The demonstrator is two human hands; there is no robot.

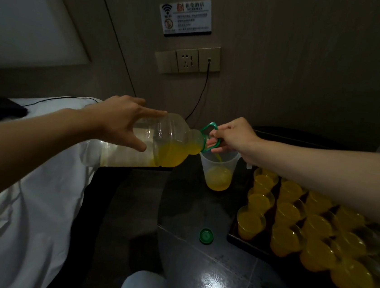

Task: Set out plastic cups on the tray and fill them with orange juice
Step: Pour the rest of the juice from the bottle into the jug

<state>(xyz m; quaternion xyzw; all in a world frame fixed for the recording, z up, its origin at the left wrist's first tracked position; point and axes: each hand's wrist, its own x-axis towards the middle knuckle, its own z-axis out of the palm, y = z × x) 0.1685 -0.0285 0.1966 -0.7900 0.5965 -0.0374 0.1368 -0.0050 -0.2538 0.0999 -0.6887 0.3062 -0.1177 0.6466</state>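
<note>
Left hand (120, 121), fingers spread, clasps the tipped juice bottle (173, 139); right hand (231, 136) grips its green handle (209, 126), pouring into the plastic jug (218, 173) just below.

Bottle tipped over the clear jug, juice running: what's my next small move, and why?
Probably raise the base of the bottle slightly with the left hand, while the right hand steadies the green handle. Little juice is left, pooled near the neck, the stream is thin, and the jug looks under half full.
</note>
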